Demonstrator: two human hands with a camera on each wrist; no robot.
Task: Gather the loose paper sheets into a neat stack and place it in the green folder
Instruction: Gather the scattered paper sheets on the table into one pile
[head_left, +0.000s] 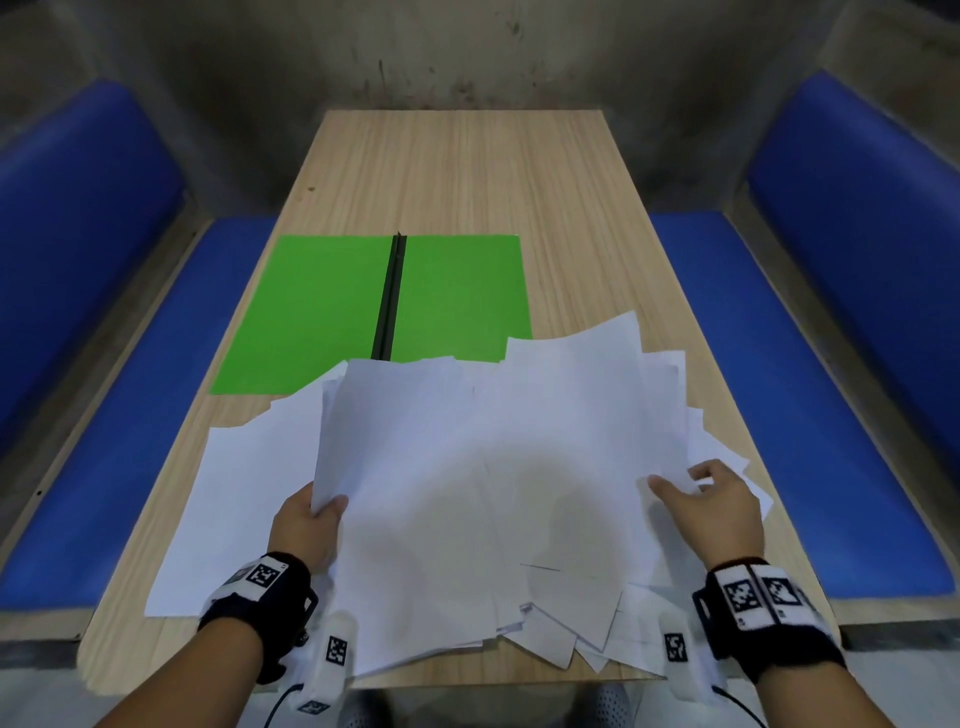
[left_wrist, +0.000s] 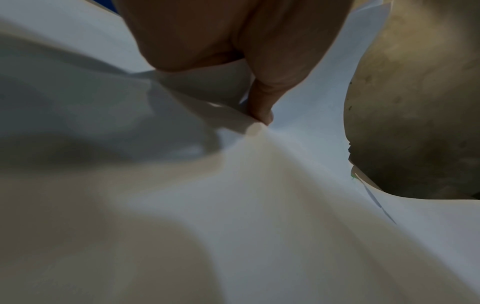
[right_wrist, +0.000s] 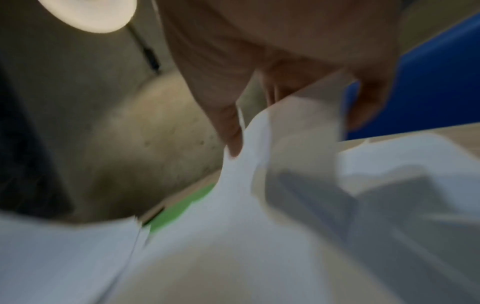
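Note:
Several loose white paper sheets (head_left: 493, 467) lie in an untidy, fanned pile on the near half of the wooden table (head_left: 457, 171). My left hand (head_left: 324, 506) grips the left edge of a bunch of them, which is lifted off the table; the left wrist view shows my left hand (left_wrist: 259, 121) with the thumb pressed on the paper (left_wrist: 259, 205). My right hand (head_left: 680, 480) holds the pile's right edge, thumb on top and fingers behind. The green folder (head_left: 311, 312) lies open and flat beyond the pile, its near edge partly covered by sheets.
One sheet (head_left: 234, 519) lies flat to the left of the held bunch. Corners of the pile overhang the table's near edge. Blue padded benches (head_left: 779, 364) run along both sides of the table, and a grey wall stands behind it.

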